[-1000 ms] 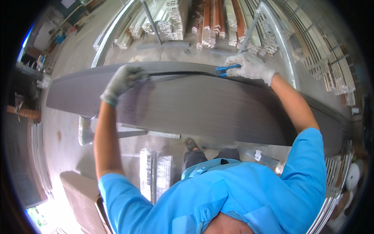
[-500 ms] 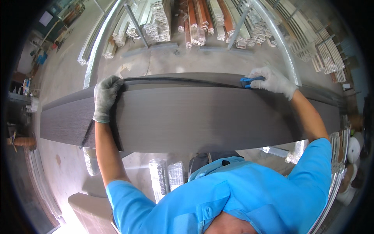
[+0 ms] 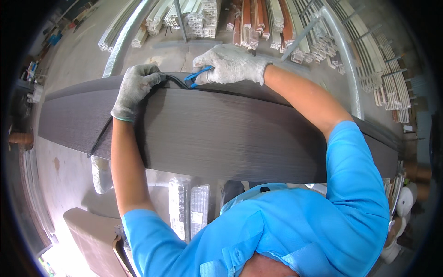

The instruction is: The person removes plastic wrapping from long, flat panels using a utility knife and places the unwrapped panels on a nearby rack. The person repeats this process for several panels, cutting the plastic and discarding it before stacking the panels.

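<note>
A long dark grey panel (image 3: 230, 134) with a fine wood-like grain lies across in front of me. My left hand (image 3: 137, 87), in a grey-white work glove, is closed on a thin black flexible strip (image 3: 176, 81) at the panel's far edge. The strip's loose tail trails from under my left wrist over the panel's left part. Just right of it, my gloved right hand (image 3: 228, 64) grips a small blue hand tool (image 3: 198, 76). The tool's head touches or nearly touches the strip at the far edge; its exact type is unclear.
Wrapped rails (image 3: 121, 46) of a stand run outward from the panel at left and right. Beyond, racks hold bundles of white and brown profiles (image 3: 251, 27). Wrapped white profiles (image 3: 179, 203) stand below the near edge. A beige chair-like object (image 3: 90, 235) is at lower left.
My right hand has slid far left along the panel's far edge with the blue tool, close to my left hand. My left hand keeps its hold on the strip. The view has turned slightly.
</note>
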Demonstrator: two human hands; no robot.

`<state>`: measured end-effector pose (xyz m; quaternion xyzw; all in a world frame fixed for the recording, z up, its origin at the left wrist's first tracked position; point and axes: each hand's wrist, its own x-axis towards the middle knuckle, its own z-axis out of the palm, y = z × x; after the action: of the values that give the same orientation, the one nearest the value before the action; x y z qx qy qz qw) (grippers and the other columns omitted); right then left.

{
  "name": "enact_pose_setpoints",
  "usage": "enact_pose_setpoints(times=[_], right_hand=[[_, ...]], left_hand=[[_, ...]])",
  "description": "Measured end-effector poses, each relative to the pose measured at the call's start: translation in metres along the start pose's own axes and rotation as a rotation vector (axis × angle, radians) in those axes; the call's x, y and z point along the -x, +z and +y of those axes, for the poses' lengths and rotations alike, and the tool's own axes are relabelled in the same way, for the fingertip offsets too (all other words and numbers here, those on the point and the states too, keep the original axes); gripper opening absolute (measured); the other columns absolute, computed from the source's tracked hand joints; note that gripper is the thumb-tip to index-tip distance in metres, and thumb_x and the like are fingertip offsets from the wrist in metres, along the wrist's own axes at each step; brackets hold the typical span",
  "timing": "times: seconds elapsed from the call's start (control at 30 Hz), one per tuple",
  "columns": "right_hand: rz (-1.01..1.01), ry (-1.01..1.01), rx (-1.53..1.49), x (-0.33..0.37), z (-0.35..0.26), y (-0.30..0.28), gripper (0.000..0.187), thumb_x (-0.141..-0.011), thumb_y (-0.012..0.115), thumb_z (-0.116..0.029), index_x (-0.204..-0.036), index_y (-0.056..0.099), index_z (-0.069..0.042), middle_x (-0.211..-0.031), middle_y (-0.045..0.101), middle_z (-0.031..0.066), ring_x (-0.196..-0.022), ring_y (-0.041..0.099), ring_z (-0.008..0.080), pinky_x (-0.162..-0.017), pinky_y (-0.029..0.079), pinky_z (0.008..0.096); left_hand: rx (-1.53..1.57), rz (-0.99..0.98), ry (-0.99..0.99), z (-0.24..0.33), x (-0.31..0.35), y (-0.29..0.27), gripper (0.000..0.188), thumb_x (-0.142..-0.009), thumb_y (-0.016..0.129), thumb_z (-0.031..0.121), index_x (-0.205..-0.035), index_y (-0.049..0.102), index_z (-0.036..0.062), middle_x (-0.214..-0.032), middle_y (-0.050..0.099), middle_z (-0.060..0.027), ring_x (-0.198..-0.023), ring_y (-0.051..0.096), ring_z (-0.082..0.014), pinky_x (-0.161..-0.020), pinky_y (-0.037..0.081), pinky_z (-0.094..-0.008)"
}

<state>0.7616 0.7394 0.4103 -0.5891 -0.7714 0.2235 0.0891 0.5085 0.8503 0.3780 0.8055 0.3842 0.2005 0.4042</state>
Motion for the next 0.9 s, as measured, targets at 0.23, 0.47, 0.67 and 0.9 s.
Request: enact_pose_setpoints(times=[0.23, 0.47, 0.67, 0.9], right_hand=[[-0.013, 0.045, -0.024, 0.102, 0.042, -0.022, 0.028, -0.088, 0.072, -0.032, -0.106, 0.072, -0.010, -0.099, 0.072, 0.0079, -0.096, 0.066, 0.0221, -0.085, 0.049, 0.0386], [0.038, 0.200, -0.139, 0.140, 0.049, -0.019, 0.027, -0.089, 0.069, -0.020, -0.108, 0.071, -0.001, -0.091, 0.073, 0.0103, -0.085, 0.067, 0.0179, -0.080, 0.051, 0.0345], [0.092, -0.083, -0.018, 0.055, 0.035, -0.002, 0.029, -0.089, 0.073, -0.030, -0.108, 0.071, -0.008, -0.084, 0.071, 0.0102, -0.074, 0.068, 0.0236, -0.073, 0.050, 0.0367], [0.145, -0.048, -0.102, 0.052, 0.025, 0.000, 0.031, -0.086, 0.077, -0.031, -0.107, 0.072, -0.009, -0.085, 0.072, 0.0097, -0.072, 0.068, 0.0236, -0.069, 0.051, 0.0353]], left_hand=[[-0.094, -0.030, 0.060, 0.002, 0.001, -0.003, 0.022, -0.083, 0.070, 0.021, -0.083, 0.070, -0.0001, -0.066, 0.061, -0.0108, -0.062, 0.057, -0.0157, -0.064, 0.048, -0.0337], [-0.132, -0.019, 0.109, -0.001, 0.004, -0.007, 0.017, -0.083, 0.069, 0.018, -0.075, 0.072, 0.0028, -0.061, 0.062, -0.0038, -0.057, 0.057, -0.0129, -0.056, 0.046, -0.0334], [-0.073, -0.028, 0.063, 0.003, 0.007, -0.011, 0.017, -0.084, 0.069, 0.016, -0.075, 0.068, 0.0022, -0.059, 0.057, -0.0015, -0.057, 0.052, -0.0103, -0.054, 0.042, -0.0322], [0.031, -0.052, 0.020, -0.001, 0.007, -0.014, 0.020, -0.088, 0.072, 0.018, -0.076, 0.068, 0.0015, -0.061, 0.057, -0.0003, -0.060, 0.051, -0.0090, -0.056, 0.043, -0.0306]])
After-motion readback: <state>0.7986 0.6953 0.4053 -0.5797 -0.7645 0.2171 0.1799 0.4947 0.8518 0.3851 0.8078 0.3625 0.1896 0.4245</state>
